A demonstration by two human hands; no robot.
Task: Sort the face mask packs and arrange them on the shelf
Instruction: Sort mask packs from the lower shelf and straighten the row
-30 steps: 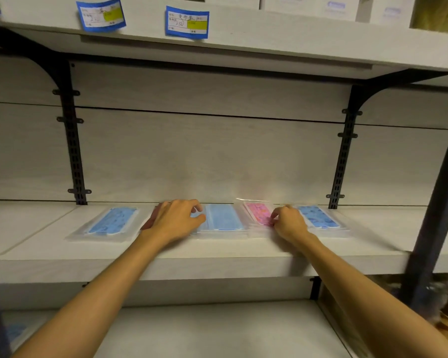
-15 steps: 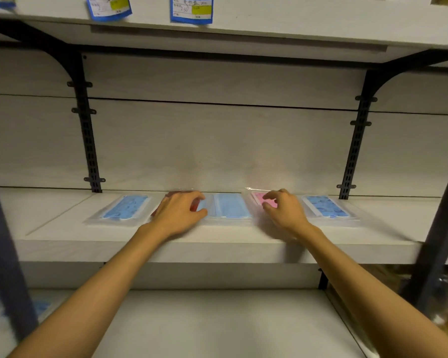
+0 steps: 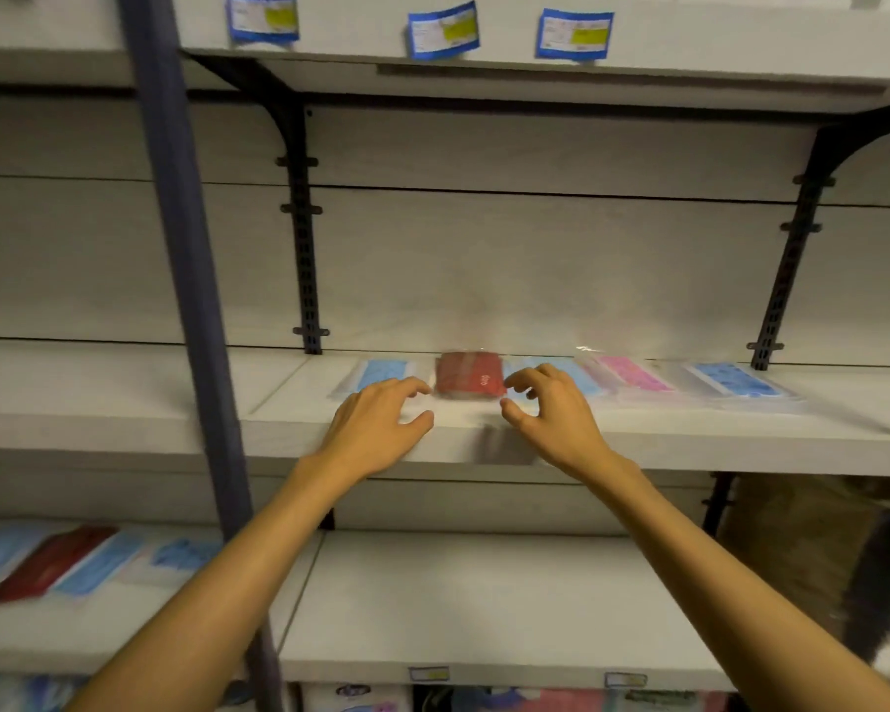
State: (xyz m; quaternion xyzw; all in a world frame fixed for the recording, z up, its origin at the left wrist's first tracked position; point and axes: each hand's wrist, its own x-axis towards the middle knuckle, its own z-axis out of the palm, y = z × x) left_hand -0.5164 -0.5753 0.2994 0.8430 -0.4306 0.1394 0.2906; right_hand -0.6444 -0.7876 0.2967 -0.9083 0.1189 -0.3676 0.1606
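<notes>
A row of face mask packs lies on the middle shelf (image 3: 638, 434): a light blue pack (image 3: 381, 375), a red pack (image 3: 468, 380), another light blue pack (image 3: 574, 370) partly behind my right hand, a pink pack (image 3: 630, 375) and a patterned blue pack (image 3: 736, 380). My left hand (image 3: 376, 429) hovers just left of the red pack, fingers loosely curved, holding nothing. My right hand (image 3: 556, 418) hovers just right of it, fingers spread and curved, also holding nothing.
A dark blue upright post (image 3: 186, 300) crosses the view left of my arms. The lower left shelf (image 3: 73, 639) carries more packs, red (image 3: 52, 562) and blue (image 3: 104, 567). Black brackets (image 3: 304, 238) hold the shelves. Price labels (image 3: 574, 33) hang on the upper shelf edge.
Both hands have lifted off the packs and pulled back toward the shelf's front edge. The red pack, earlier hidden under my left hand, now shows. The view has shifted left and down.
</notes>
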